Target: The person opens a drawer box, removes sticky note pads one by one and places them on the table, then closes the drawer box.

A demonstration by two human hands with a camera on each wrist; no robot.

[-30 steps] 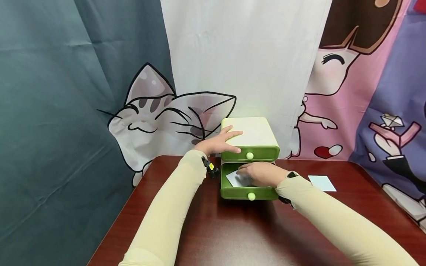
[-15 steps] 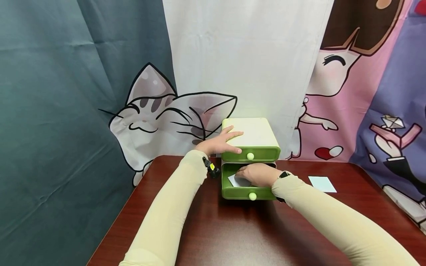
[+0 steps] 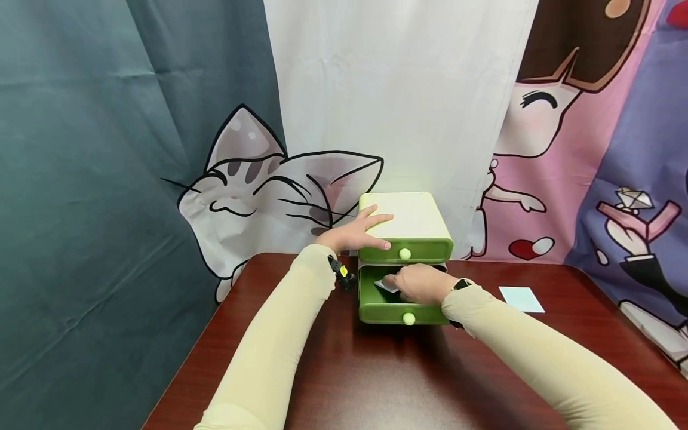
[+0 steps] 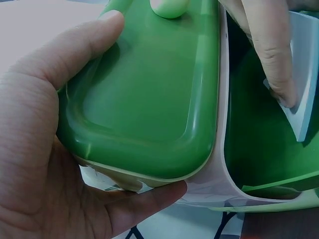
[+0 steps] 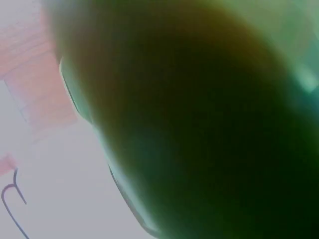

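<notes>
A small cabinet (image 3: 405, 215) with a cream top stands at the table's back. Its green upper drawer (image 3: 427, 249) is in; its green lower drawer (image 3: 378, 314) is pulled out. My left hand (image 3: 355, 233) rests splayed over the top left corner, thumb on the upper drawer's front, another finger along the side in the left wrist view. Inside the lower drawer, my right hand (image 3: 423, 283) pinches a pale blue note pad (image 4: 304, 59), held tilted above the drawer floor. Its thumb is hidden. The right wrist view is mostly dark and blurred.
A pale blue square sheet (image 3: 521, 298) lies on the reddish-brown table (image 3: 376, 376), right of the cabinet. Round pale green knobs (image 3: 408, 319) stick out from both drawer fronts. A printed cloth (image 3: 398, 107) hangs close behind.
The note pad in the lower drawer has tilted, and less of it shows beside my right hand. My right hand's fingers have shifted slightly; my left hand stays on the cabinet corner.
</notes>
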